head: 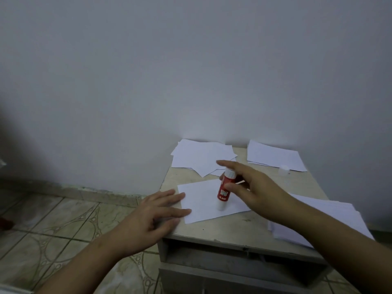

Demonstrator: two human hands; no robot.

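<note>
A red and white glue stick (224,190) stands tip down on a white sheet of paper (203,196) in the middle of a small beige table (244,228). My right hand (252,185) holds the stick near its upper end, the index finger stretched out past it. My left hand (157,213) lies flat with straight fingers on the sheet's left edge at the table's left side. A clear cap (283,169) sits on the table behind my right hand.
A loose pile of white sheets (201,158) lies at the back left of the table, another stack (273,155) at the back right, a third (331,217) under my right forearm. An open shelf (212,257) is below the tabletop. Tiled floor (53,230) lies left; a wall stands behind.
</note>
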